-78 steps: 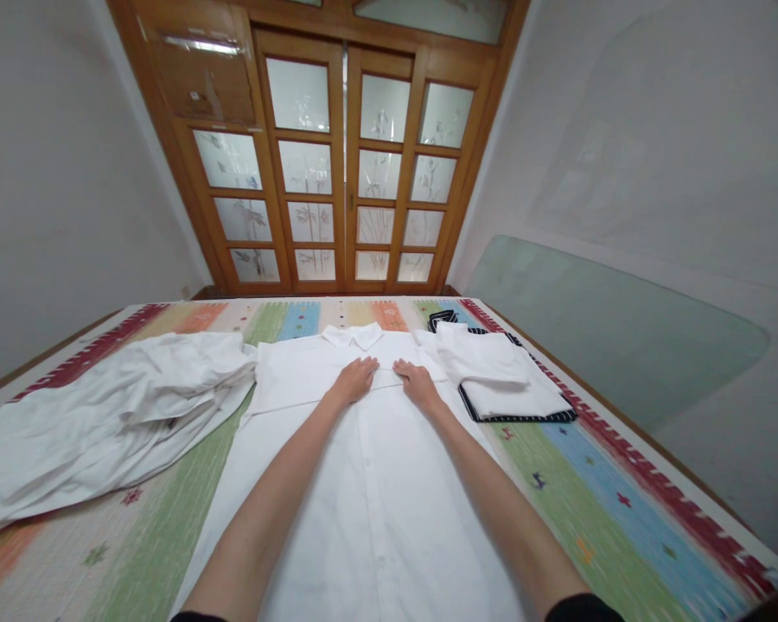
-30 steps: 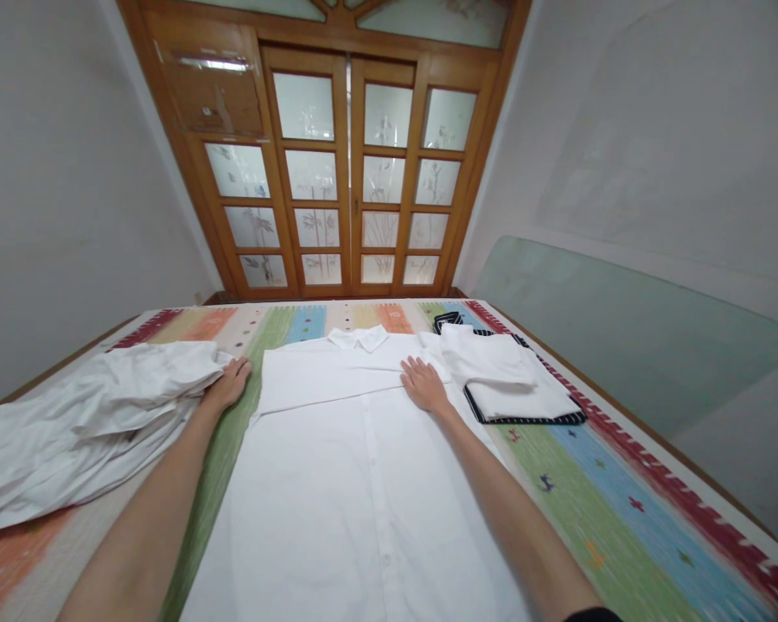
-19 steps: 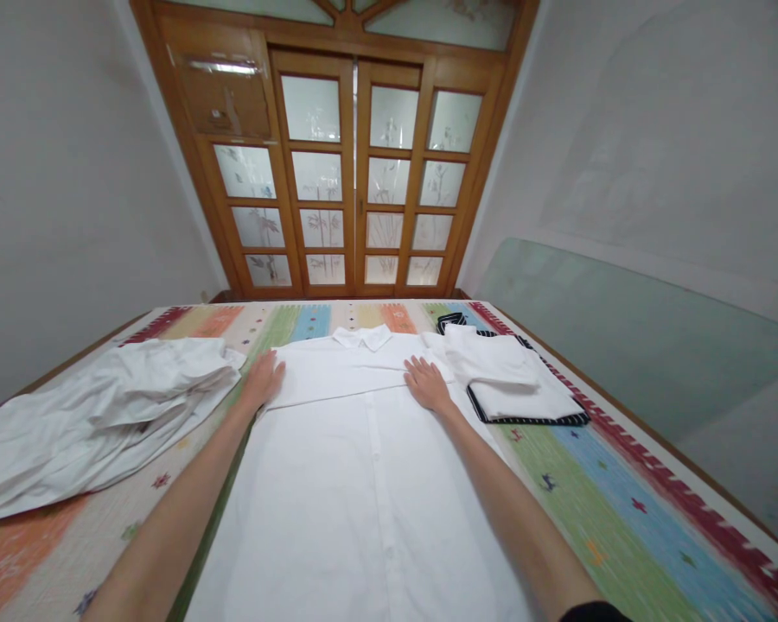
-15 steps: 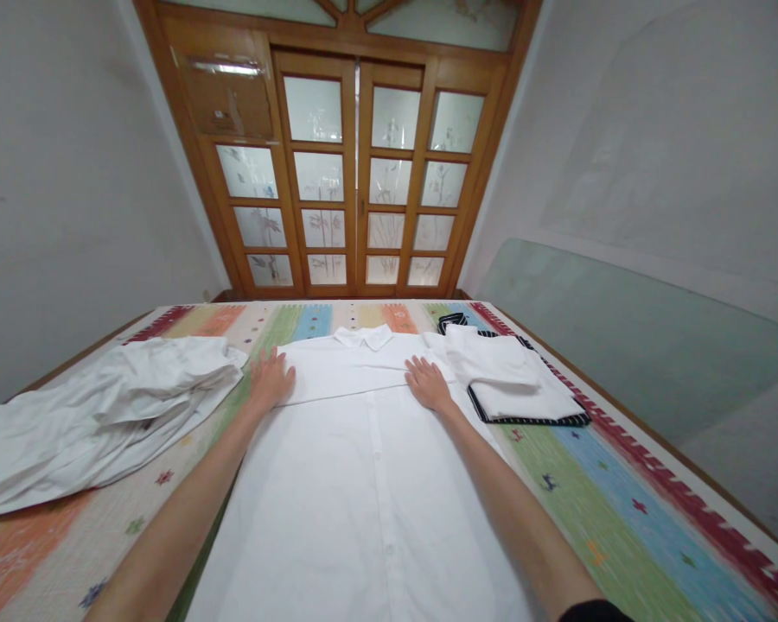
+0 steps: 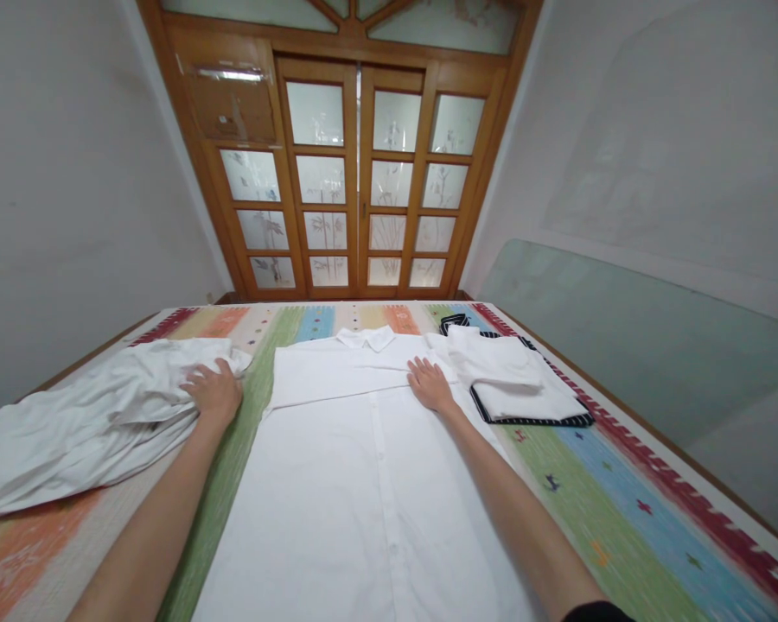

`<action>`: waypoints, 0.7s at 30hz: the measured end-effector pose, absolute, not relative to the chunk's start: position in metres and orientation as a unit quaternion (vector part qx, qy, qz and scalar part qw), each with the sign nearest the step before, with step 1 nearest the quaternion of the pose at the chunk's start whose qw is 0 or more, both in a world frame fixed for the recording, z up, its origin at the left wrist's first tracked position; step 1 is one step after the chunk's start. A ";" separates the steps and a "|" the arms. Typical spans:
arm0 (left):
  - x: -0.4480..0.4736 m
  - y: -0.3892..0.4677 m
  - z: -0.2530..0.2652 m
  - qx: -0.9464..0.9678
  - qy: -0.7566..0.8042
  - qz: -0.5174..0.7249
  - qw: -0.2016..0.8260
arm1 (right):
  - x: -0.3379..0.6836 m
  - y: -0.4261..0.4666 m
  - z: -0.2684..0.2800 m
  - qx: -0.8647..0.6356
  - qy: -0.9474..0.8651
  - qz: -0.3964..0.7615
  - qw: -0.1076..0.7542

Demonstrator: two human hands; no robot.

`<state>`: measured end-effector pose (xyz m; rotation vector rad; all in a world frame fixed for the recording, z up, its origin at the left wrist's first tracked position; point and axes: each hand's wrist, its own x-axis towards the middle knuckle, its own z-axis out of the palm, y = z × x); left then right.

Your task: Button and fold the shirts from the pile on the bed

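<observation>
A white button-up shirt lies spread flat, its collar at the far end and a sleeve folded across the chest. My right hand rests on the shirt's upper right part, palm down with fingers stretched out. Off to the left, my left hand is over the right end of a crumpled pile of white cloth, fingers apart and slightly bent. Whether those fingertips press on the cloth is hard to tell. Beside the shirt on the right sits a folded stack of white clothing.
Black-and-white striped fabric shows under the stack. A multicoloured striped cloth covers the surface below. Wooden doors with glass panes stand beyond the far edge, and walls rise on both sides, with a pale green panel at right.
My left hand has left the shirt's left edge and moved left over the crumpled white cloth. My right hand stays in place on the shirt.
</observation>
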<state>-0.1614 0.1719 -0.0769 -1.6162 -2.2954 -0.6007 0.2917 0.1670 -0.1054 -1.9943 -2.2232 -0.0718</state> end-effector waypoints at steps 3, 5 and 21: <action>-0.165 0.180 -0.082 -0.578 -0.781 -0.211 0.110 | 0.289 0.166 -0.103 -0.668 -0.740 -0.024 0.075; -0.163 0.184 -0.084 -0.583 -0.777 -0.211 0.110 | 0.287 0.165 -0.103 -0.670 -0.739 -0.023 0.072; -0.038 0.180 -0.075 -0.703 -0.674 -0.209 0.085 | 0.284 0.165 -0.102 -0.674 -0.736 -0.022 0.063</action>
